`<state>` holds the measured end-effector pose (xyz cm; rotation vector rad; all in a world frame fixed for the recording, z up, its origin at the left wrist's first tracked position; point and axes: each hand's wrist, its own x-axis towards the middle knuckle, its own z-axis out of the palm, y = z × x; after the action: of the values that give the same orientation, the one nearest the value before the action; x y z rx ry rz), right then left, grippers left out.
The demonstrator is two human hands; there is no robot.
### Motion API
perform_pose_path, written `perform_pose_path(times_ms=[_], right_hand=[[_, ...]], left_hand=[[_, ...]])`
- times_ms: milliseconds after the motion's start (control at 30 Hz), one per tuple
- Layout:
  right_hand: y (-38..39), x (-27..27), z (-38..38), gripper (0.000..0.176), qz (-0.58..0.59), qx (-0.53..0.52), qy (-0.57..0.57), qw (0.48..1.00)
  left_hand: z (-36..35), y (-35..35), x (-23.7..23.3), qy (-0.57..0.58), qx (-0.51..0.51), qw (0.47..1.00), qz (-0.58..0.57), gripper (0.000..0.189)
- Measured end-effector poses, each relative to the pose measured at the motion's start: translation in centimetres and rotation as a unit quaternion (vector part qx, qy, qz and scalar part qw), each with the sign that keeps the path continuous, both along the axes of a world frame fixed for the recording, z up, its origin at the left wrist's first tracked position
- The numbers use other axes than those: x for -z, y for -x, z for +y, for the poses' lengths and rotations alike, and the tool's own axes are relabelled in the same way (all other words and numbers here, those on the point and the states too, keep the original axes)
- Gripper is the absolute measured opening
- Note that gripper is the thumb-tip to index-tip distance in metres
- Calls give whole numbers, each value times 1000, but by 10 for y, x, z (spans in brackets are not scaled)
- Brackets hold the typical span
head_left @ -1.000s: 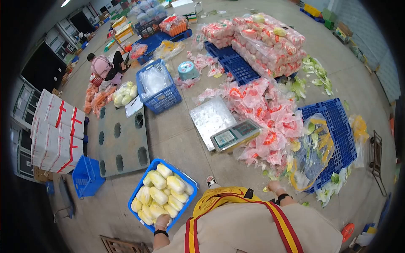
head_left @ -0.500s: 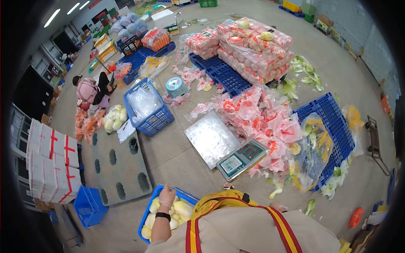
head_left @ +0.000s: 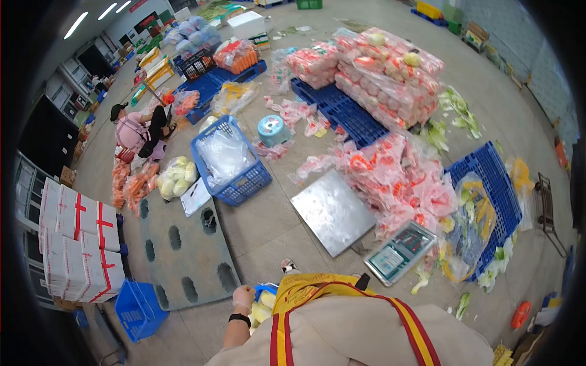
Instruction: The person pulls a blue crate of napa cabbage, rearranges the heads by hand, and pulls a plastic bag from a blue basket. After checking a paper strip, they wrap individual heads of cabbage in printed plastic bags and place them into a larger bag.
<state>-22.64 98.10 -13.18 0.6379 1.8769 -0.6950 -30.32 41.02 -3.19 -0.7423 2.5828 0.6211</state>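
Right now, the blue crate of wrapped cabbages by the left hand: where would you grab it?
Probably the top rim, from above, on the left side where the left hand sits. The blue crate is open-topped and holds cabbages, so the rim looks like the only free edge. The rest is hidden behind the person's chest.

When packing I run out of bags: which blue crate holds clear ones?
The big crate beside the grey pallet, full of bags. The small crate looks empty; the crate at the left hand holds cabbages.
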Motion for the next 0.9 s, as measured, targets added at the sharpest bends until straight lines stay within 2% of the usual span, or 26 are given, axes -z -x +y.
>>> perform_pose_path(times_ms=[33, 67, 233, 333, 400, 433, 500, 533, 567, 600, 633, 700, 733, 767, 833, 900], right_hand=[[19, -2, -16, 17, 11, -13, -3, 1000], [34, -3, -33, 18, 18, -27, -6, 999], [103, -7, -117, 19, 40, -126, -6, 991], [131, -4, -150, 19, 47, -194, -4, 980], [150, 0, -165, 20, 50, -259, -2, 965], [158, 6, -169, 20, 54, -293, -1, 955], [180, 21, -170, 21, 70, -440, 6, 895], [194, 30, -168, 21, 86, -529, 9, 844], [214, 31, -168, 22, 89, -608, -4, 789], [241, 0, -183, 27, 69, -621, -47, 779], [279, -32, -201, 34, 50, -633, -90, 767], [342, -71, -232, 36, 187, -561, -63, 804], [372, -93, -259, 31, 223, -408, -50, 884], [404, -114, -292, 25, 251, -243, -36, 936], [464, -134, -341, 27, 311, -208, 75, 924], [512, -183, -401, 26, 346, -215, 173, 897]], left_hand=[[-15, 19, 2, -3, -3, 1000, 10, 19], [-31, 32, -3, -55, -40, 996, 55, 20], [-110, 72, -55, -35, -88, 993, 68, 23], [-156, 80, -50, -21, -100, 988, 119, 20], [-178, 85, -37, -36, -132, 969, 206, 17], [-177, 90, -52, -38, -140, 968, 203, 17], [-171, 103, -81, -29, -158, 965, 209, 15], [-176, 105, -66, -32, -161, 964, 207, 15], [-180, 107, -44, -99, -198, 944, 245, 15], [-181, 112, -42, -163, -234, 916, 282, 14], [-182, 117, -39, -163, -240, 915, 279, 14], [-168, 153, -81, -270, -285, 869, 301, 12], [-165, 173, -94, -268, -291, 868, 300, 12], [-164, 195, -106, -280, -288, 865, 302, 12], [-163, 244, -105, -306, -269, 856, 319, 13], [-158, 299, -102, -306, -226, 855, 352, 14]])
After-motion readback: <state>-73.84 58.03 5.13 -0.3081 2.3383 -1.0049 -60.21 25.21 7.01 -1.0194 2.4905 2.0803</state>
